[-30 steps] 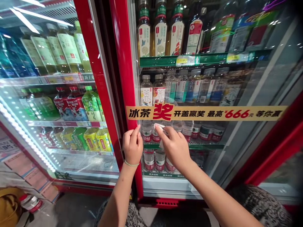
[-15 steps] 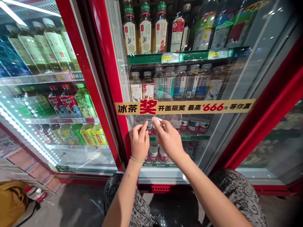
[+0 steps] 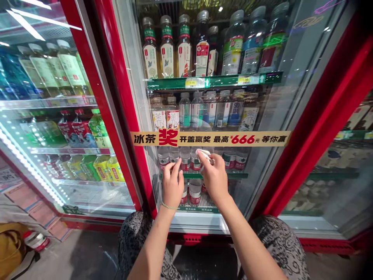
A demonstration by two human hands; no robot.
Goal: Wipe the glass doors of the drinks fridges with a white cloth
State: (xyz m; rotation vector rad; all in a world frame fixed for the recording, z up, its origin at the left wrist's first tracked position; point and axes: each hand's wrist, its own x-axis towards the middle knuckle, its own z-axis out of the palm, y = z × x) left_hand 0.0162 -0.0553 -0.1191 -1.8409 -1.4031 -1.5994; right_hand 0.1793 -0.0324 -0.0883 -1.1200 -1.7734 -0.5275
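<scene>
My right hand (image 3: 215, 175) pinches a small white wad (image 3: 204, 154), maybe tissue or cloth, between thumb and fingers in front of the glass door. To its left, my left hand (image 3: 173, 186) is raised near the glass with its fingers apart and nothing visible in them. Just above both hands, a yellow banner (image 3: 204, 139) with black and red characters crosses the door. Behind the glass stand rows of bottles (image 3: 184, 58) on green-edged shelves (image 3: 224, 79).
A red door frame (image 3: 128, 105) runs down the left, and another slants on the right. The left cooler holds bottles (image 3: 70, 66). On the floor at lower left lie a yellow bag (image 3: 10, 247) and a red-labelled bottle (image 3: 37, 241). My patterned knees flank my arms.
My right hand has moved right, away from my left hand, and more of the white wad shows. The view has shifted, with the banner now lower and further left.
</scene>
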